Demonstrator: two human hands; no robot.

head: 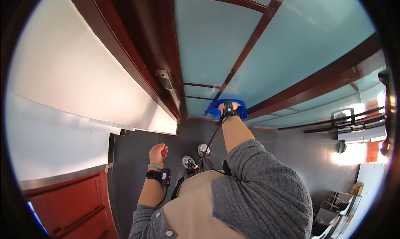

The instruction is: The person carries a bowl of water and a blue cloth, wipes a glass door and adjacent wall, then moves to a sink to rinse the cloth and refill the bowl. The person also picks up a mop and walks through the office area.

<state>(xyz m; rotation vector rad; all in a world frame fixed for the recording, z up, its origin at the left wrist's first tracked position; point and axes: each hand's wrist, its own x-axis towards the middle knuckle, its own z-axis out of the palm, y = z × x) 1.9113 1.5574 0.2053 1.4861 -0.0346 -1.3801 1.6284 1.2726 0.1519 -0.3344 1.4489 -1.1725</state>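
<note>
A blue cloth (pixel 213 109) is pressed under my right hand (pixel 236 106) against the lower part of a framed partition with blue-green panels (pixel 220 36). The fingers are largely hidden behind the wrist device and the cloth. My left hand (pixel 158 153) hangs at my side over the floor, fingers curled in, with nothing seen in it. Each wrist wears a black strapped device; the left one (pixel 165 177) sits below a pale green bangle (pixel 155 166).
A dark red wooden frame with a metal lock plate (pixel 164 79) stands ahead. White wall (pixel 78 61) and a red panelled door (pixel 68 207) are on the left. Chairs (pixel 332 207) stand at the far right on the dark tiled floor (pixel 281 154). A cable (pixel 212 139) runs from my right wrist.
</note>
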